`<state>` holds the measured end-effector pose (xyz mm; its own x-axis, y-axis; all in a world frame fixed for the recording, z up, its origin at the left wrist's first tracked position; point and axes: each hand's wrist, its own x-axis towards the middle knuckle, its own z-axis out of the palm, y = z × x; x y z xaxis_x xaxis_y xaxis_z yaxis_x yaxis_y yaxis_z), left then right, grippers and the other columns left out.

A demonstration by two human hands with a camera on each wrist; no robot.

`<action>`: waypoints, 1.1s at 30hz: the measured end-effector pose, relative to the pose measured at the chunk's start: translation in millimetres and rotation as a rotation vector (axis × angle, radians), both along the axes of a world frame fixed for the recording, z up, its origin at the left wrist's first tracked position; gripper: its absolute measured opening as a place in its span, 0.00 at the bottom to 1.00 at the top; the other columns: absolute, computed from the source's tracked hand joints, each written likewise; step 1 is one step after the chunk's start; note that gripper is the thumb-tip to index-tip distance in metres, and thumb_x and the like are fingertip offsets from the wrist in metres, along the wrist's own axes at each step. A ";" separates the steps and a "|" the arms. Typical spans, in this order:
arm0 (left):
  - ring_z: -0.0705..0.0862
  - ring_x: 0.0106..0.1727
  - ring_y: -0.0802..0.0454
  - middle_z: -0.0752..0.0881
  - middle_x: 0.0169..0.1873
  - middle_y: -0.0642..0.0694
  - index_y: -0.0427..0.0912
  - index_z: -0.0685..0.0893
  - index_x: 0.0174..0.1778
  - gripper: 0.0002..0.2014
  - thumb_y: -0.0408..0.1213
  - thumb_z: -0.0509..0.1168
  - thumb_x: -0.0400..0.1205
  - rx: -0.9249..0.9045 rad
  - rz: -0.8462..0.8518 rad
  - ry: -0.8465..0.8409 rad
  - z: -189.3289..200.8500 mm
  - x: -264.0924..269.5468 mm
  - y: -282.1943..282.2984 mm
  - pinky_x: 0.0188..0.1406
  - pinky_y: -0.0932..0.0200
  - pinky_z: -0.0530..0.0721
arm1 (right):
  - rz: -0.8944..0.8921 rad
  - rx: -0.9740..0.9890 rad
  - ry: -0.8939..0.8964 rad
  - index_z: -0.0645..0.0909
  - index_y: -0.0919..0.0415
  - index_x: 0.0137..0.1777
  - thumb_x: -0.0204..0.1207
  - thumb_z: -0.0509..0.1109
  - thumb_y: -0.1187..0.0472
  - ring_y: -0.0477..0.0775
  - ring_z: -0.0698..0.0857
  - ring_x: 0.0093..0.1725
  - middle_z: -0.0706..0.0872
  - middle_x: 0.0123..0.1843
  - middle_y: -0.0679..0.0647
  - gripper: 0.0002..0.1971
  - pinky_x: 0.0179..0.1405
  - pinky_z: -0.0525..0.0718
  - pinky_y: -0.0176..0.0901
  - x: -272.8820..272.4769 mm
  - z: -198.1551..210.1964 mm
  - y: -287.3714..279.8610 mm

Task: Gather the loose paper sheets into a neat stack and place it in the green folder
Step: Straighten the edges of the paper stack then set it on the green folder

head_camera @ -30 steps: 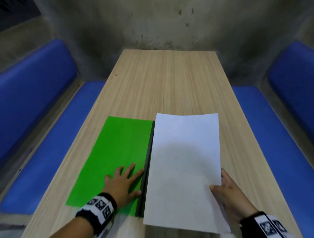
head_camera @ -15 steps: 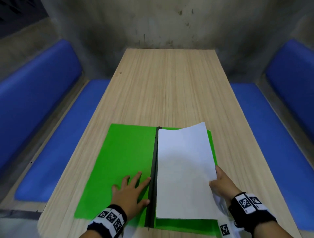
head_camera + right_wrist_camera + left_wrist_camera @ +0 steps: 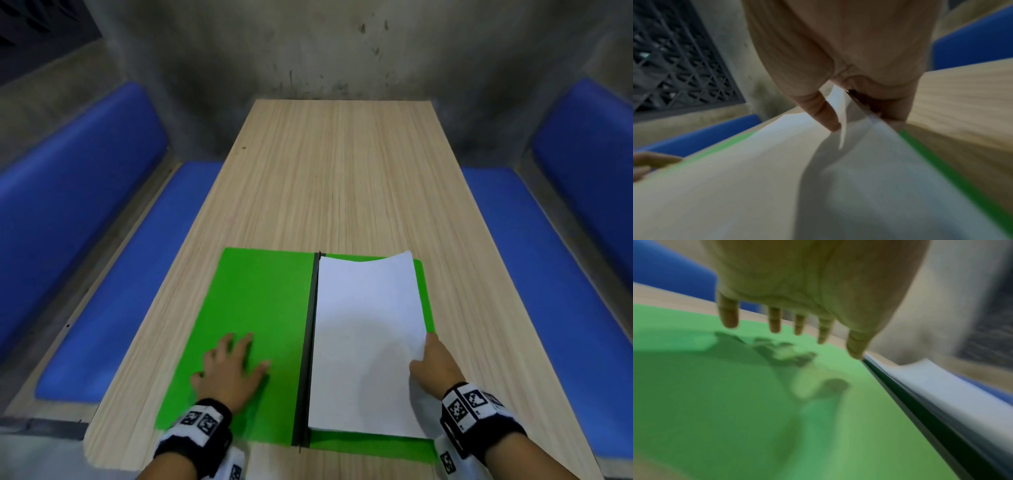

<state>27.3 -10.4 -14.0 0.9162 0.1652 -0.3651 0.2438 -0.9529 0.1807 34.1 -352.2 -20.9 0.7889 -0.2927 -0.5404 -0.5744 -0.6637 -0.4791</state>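
Head view: the green folder (image 3: 253,308) lay open on the tabletop (image 3: 342,178). The paper stack (image 3: 366,342) sat right of its black spine (image 3: 310,342). The left hand (image 3: 229,373) stayed flat, fingers straight, hovering or touching unclear. The right hand (image 3: 433,368) pinched the stack's edge; the far corner curled.

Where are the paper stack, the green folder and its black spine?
paper stack (image 3: 366,342), head view, middle of the top sheet.
green folder (image 3: 253,301), head view, bare left cover.
black spine (image 3: 310,335), head view, middle of the strip.
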 end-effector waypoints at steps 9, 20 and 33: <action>0.69 0.69 0.28 0.69 0.69 0.28 0.44 0.65 0.72 0.34 0.55 0.69 0.75 -0.245 0.605 0.002 -12.7 13.7 76.7 0.68 0.37 0.69 | 0.094 -0.175 -0.046 0.59 0.61 0.73 0.70 0.65 0.68 0.67 0.71 0.65 0.67 0.68 0.61 0.31 0.58 0.76 0.52 -0.7 2.9 2.9; 0.79 0.42 0.50 0.82 0.46 0.49 0.45 0.81 0.52 0.18 0.53 0.70 0.74 -0.825 0.206 -0.255 126.2 -4.8 65.5 0.35 0.56 0.77 | 0.267 -0.169 -0.052 0.71 0.57 0.62 0.71 0.62 0.65 0.63 0.77 0.50 0.65 0.55 0.53 0.18 0.49 0.81 0.52 2.4 1.5 -11.4; 0.69 0.76 0.42 0.64 0.79 0.41 0.48 0.64 0.76 0.28 0.45 0.65 0.81 -0.901 0.360 0.227 24.1 -17.9 -82.9 0.72 0.43 0.73 | -0.272 0.591 -0.074 0.78 0.50 0.60 0.84 0.48 0.38 0.49 0.74 0.27 0.82 0.41 0.55 0.23 0.31 0.71 0.40 4.2 30.4 -48.8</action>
<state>9.4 -93.3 10.1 0.7590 -0.0054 -0.6511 0.6097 -0.3453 0.7135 38.3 -401.0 9.4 0.7701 -0.1574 -0.6182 -0.6359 -0.1125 -0.7635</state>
